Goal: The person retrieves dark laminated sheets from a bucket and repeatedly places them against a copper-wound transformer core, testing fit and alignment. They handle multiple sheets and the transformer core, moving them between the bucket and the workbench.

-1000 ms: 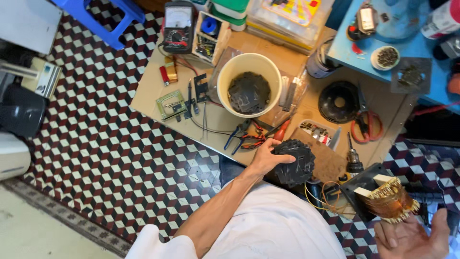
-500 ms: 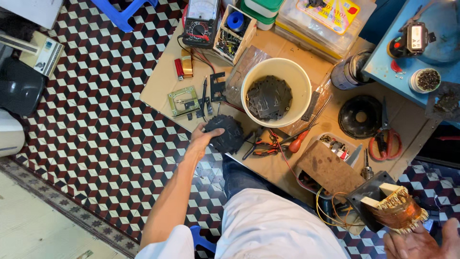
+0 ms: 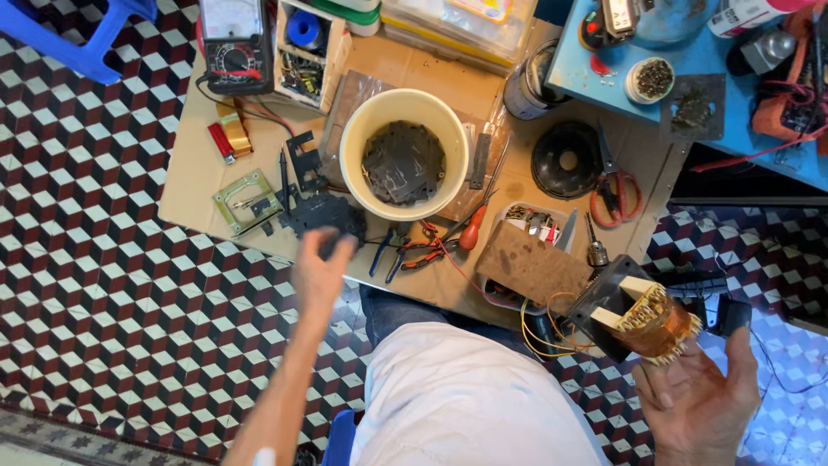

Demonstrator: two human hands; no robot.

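The left hand (image 3: pixel 321 267) hung open and empty over the worktop (image 3: pixel 198 173) edge, fingers spread, arm stretched forward, just short of a pile of black plates (image 3: pixel 323 214) left of the cream bucket (image 3: pixel 404 154), which held more. Those plates looked thin, stiff and sharp-edged, best pinched by their edges. The right hand (image 3: pixel 699 401), palm up at the lap, cradled a transformer (image 3: pixel 642 319) from below; with its copper winding and loose wires it seemed heavy, better gripped by the core than the coil.
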